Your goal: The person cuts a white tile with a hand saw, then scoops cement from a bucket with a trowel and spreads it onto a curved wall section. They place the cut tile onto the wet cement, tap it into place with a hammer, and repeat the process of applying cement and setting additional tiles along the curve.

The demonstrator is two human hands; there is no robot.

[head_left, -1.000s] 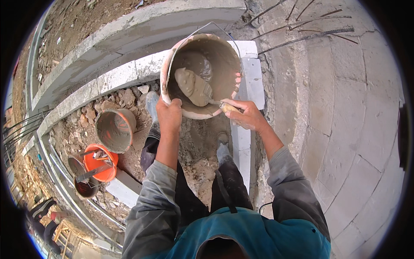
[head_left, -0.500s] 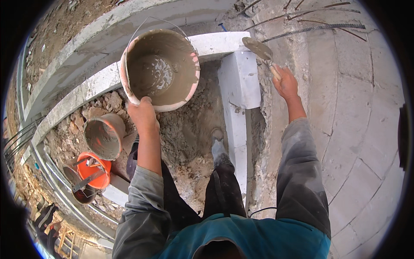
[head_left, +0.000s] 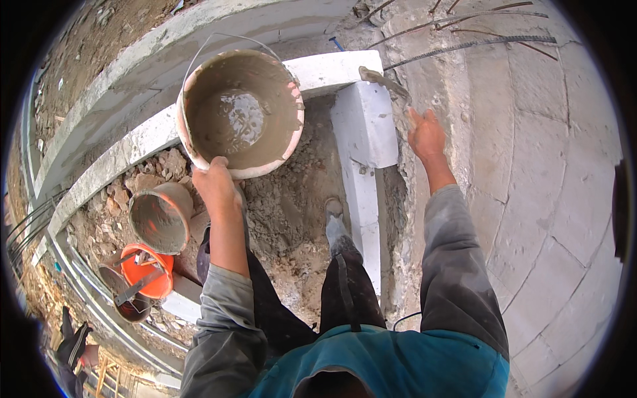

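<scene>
A building site of rubble and white blocks (head_left: 363, 126) beside a block wall (head_left: 531, 166). The left hand (head_left: 215, 186) grips the near rim of a bucket (head_left: 240, 113) smeared with wet mortar, held up just beyond it. The right hand (head_left: 424, 132) is closed on a trowel (head_left: 383, 81), blade pointing away-left over the block. Left of the left hand, two more buckets (head_left: 159, 219) sit on rubble.

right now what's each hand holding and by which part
The left hand grips the mortar bucket by its near rim. The right hand holds the trowel by its handle, the blade at the white block.
</scene>
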